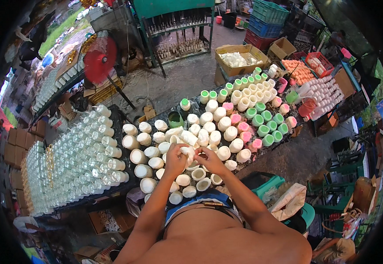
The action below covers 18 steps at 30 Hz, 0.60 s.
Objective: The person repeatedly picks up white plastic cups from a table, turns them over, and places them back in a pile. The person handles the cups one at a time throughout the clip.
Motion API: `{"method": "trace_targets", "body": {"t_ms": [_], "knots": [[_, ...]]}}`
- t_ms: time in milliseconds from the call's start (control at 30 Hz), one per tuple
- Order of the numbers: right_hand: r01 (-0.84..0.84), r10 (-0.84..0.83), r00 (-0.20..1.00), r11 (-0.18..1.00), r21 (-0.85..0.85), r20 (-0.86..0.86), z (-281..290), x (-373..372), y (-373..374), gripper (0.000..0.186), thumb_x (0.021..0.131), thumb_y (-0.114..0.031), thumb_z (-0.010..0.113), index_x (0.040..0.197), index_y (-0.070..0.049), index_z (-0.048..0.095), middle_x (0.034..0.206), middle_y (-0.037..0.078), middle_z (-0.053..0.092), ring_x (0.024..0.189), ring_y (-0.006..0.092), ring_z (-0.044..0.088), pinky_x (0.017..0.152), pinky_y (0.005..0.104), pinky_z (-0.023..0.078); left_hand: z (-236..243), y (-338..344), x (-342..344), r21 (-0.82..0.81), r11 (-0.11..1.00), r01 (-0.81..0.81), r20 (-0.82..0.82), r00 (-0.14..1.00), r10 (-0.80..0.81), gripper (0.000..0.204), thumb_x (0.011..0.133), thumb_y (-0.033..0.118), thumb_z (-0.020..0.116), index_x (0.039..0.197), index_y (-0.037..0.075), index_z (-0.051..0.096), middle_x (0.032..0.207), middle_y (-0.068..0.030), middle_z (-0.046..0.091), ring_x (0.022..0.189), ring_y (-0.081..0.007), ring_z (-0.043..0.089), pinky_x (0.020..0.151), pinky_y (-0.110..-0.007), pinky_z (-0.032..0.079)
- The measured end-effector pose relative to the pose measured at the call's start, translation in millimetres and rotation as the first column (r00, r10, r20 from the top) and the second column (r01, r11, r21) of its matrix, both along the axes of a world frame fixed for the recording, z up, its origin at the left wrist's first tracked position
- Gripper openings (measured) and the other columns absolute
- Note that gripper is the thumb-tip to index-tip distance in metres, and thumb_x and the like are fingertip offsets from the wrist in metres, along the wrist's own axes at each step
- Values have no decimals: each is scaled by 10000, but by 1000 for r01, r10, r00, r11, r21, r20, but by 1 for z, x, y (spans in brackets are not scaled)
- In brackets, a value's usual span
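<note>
My left hand is closed around a small whitish, lumpy piece, whose kind I cannot make out. The fingertips of my right hand pinch at the same piece from the other side. Both hands are over a dark table covered with white cylinders that look like candles or wax cups. Just beyond my hands, a larger white cylinder lies tilted among the upright ones. Several hollow white cups stand close below my right hand.
Glass jars crowd the left table. Green-filled cylinders and pink-topped ones stand to the right. Behind are a red fan, a cardboard box of white pieces and a green metal rack. A teal chair is beside me.
</note>
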State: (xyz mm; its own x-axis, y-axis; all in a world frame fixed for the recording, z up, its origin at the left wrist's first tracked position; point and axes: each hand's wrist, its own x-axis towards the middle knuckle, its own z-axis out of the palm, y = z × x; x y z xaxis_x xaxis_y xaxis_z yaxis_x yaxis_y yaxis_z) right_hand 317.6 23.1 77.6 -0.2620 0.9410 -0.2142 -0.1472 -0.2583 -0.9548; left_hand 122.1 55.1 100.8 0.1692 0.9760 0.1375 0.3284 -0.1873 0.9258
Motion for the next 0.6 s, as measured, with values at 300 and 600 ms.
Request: {"method": "trace_targets", "body": {"t_ms": [300, 600], "knots": [[10, -242, 863, 887, 463, 444, 18, -13, -7, 303, 829, -296, 803, 932, -51, 659, 878, 56, 555, 888, 224, 564, 778, 360, 459, 2, 6, 5, 190, 982, -10, -220, 974, 53, 291, 726, -108, 636, 954, 44, 732, 832, -116, 544, 737, -320, 605, 675, -399, 498], [-38, -433, 529, 847, 530, 730, 8, -26, 8, 204, 810, -224, 713, 795, -64, 586, 730, 126, 637, 724, 344, 636, 682, 466, 462, -19, 10, 26, 124, 978, -166, -411, 889, 203, 331, 730, 29, 723, 1055, 71, 773, 938, -133, 604, 892, -342, 640, 788, -450, 526]]}}
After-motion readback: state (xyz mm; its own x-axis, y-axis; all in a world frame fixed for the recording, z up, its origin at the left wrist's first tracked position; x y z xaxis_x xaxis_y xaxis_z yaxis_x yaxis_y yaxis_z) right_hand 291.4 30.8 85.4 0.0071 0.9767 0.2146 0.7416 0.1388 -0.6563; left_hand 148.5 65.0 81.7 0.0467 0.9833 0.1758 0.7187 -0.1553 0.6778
